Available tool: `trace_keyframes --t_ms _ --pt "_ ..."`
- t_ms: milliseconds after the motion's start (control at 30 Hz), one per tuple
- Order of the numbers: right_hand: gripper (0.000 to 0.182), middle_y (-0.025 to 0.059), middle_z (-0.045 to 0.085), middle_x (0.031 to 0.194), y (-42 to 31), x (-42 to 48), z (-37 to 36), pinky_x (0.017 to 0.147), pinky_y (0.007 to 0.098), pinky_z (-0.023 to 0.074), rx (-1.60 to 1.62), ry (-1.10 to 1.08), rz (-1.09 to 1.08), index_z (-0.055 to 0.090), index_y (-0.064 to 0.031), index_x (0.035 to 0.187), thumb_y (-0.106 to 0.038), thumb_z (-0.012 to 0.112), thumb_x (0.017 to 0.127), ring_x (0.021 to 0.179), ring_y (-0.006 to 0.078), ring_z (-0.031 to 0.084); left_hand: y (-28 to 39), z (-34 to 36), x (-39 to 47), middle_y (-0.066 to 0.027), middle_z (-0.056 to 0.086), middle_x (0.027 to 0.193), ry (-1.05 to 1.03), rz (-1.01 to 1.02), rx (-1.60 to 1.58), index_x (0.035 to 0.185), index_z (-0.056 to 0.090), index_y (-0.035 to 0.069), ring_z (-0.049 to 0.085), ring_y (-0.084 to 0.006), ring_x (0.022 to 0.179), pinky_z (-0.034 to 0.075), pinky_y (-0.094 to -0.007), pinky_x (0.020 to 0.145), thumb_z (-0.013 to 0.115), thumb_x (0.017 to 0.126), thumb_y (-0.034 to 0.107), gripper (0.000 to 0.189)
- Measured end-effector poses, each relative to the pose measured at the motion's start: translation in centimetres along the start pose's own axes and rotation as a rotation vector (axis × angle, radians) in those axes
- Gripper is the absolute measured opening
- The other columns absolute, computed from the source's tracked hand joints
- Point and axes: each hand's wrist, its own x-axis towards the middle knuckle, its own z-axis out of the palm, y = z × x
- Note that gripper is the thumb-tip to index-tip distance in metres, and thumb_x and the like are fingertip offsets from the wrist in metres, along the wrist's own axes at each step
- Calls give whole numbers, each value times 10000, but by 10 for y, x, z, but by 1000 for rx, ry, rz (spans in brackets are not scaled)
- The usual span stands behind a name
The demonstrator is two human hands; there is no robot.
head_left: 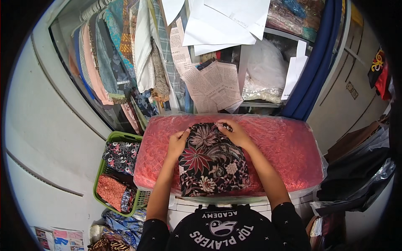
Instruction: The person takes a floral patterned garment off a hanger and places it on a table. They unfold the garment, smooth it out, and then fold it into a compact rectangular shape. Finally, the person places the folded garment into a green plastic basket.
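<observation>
A black batik cloth (pixel 213 163) with red, pink and cream flowers lies folded on a plastic-wrapped bundle of red fabric (pixel 282 150). My left hand (pixel 179 142) pinches its upper left edge between thumb and fingers. At the upper right corner, my right hand (pixel 234 131) has its thumb and fingertips closed on the cloth. The lower end of the cloth rests near the bundle's front edge, close to my body.
Left of the bundle stands a green plastic basket (pixel 99 175) holding folded patterned cloths. Beyond it are hanging garments (pixel 100 59), loose paper sheets (pixel 220 28) and a blue curtain (pixel 314 69). Black plastic-covered material (pixel 348 175) lies to the right, patterned fabrics (pixel 122 226) at lower left.
</observation>
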Motion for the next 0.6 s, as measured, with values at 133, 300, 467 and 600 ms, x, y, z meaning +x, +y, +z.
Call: trace_keyframes --t_ms 133,300,467,600 --pt "447 190 470 1287 12 -9 2 1018 388 293 -166 68 -88 498 -38 1233 -357 475 920 1219 325 417 27 8 -17 -145 574 1058 204 257 490 1143 546 28 574 -276 918 389 -385 808 550 861 168 315" --pt "546 204 301 1413 -55 -69 -9 1075 477 134 -446 169 36 339 -64 1362 -405 392 938 1325 341 256 64 6 -59 -194 388 1358 74 210 495 1350 353 39 356 -328 1266 221 -472 1011 467 910 294 521" --pt "589 211 266 1433 -57 -114 17 1090 476 73 -459 74 224 299 -64 1384 -429 392 931 1348 338 215 38 18 -94 -203 283 1428 -20 30 616 1379 284 2 253 -331 1332 118 -502 1062 373 931 409 611" --pt "603 230 329 1389 -54 -122 20 1082 514 72 -400 110 238 310 -58 1376 -449 390 923 1316 344 279 35 18 -100 -263 244 1422 44 117 566 1367 290 -26 253 -342 1326 155 -465 1069 412 925 374 609"
